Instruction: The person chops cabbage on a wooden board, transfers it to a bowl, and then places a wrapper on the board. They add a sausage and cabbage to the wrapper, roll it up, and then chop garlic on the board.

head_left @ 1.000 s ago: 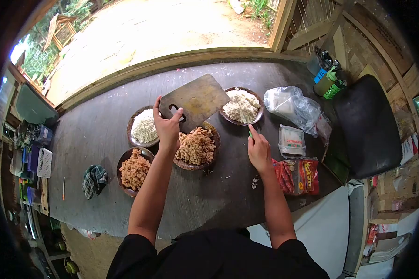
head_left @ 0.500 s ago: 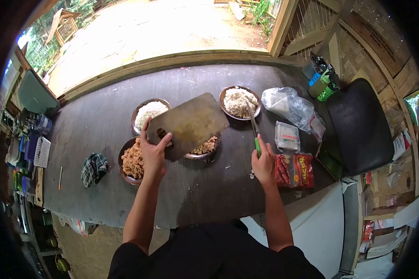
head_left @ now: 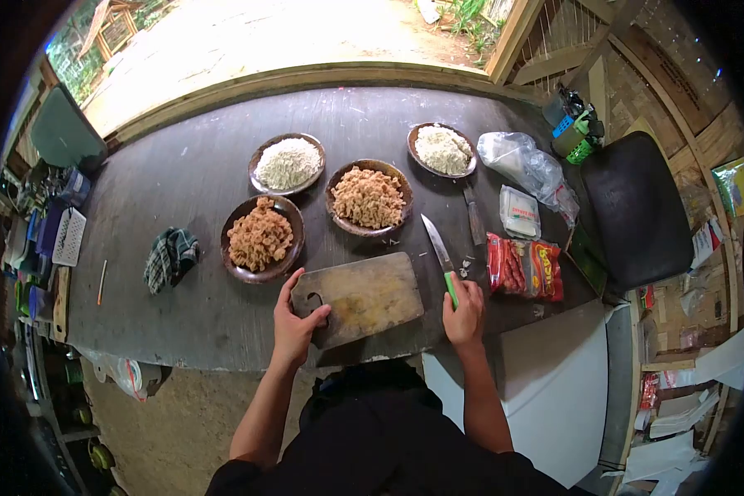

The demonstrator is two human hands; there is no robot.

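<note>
My left hand (head_left: 296,324) grips the handle end of a worn wooden cutting board (head_left: 372,298), thumb on top by its hole. The board is near the table's front edge. In my right hand (head_left: 465,314) is a knife (head_left: 438,244) by its green handle, the blade pointing away from me, just right of the board. Beyond the board stand two bowls of brown crumbly pieces, a left bowl (head_left: 296,248) and a middle bowl (head_left: 364,229). Farther back are a bowl of white shreds or powder (head_left: 288,163) and another white-filled bowl (head_left: 442,150).
Right of the knife lie a red packet (head_left: 525,269), a white packet (head_left: 519,212), a plastic bag (head_left: 517,161) and a dark-handled utensil (head_left: 475,219). A checked cloth (head_left: 172,260) and a thin stick (head_left: 102,283) are on the left. A black chair (head_left: 641,215) stands at right.
The cutting board has come down and toward me from above the bowls, uncovering the middle bowl. The knife has moved back from the far right bowl toward the front edge.
</note>
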